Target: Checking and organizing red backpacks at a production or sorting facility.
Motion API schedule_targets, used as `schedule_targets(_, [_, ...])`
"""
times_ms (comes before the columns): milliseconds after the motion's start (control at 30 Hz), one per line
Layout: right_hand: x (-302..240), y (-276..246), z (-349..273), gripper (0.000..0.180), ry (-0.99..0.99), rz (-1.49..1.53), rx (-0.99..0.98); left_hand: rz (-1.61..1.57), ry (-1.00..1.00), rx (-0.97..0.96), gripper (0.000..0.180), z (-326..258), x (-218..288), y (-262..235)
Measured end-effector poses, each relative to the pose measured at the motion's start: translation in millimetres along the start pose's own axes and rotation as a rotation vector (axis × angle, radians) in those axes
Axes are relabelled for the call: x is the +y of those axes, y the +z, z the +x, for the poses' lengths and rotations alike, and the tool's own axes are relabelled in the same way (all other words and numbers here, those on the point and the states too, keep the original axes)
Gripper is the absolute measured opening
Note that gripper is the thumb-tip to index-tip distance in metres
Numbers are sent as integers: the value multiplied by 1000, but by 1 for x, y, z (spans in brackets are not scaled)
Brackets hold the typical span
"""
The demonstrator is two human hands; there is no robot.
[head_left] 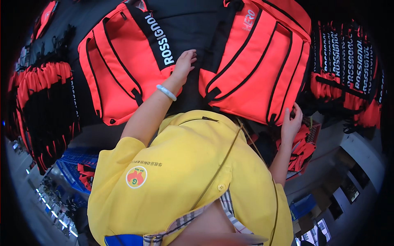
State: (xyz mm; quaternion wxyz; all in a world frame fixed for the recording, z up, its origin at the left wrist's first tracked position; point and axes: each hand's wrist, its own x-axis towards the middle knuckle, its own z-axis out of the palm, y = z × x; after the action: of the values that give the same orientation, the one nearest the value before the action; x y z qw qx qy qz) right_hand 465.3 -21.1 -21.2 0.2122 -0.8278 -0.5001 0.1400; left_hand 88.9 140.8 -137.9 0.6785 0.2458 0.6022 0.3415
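The head view looks down over a yellow shirt (184, 172). Two red bags with black trim lie side by side on a dark desk (193, 24).

The left hand (183, 65) rests flat on the left bag (119, 61), at its right edge near the black strap. Its fingers are stretched out and loose and do not close on anything. A pale bracelet (166, 92) sits on this wrist.

The right hand (290, 123) is open too. Its fingers touch the lower right corner of the right bag (258, 53), but I cannot tell if they pinch the edge.

Stacks of black and red straps (349, 69) lie at the far right, and more such pieces (45, 102) at the far left. A blue crate (76, 168) stands low on the left, near the floor.
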Motion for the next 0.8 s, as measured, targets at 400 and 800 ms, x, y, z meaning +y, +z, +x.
schedule_targets(400, [76, 31, 59, 45, 485, 586, -69, 720, 254, 14, 123, -60, -19, 39])
schedule_targets(800, [23, -238, 71, 56, 26, 335, 195, 328, 306, -470, 107, -113, 12, 108])
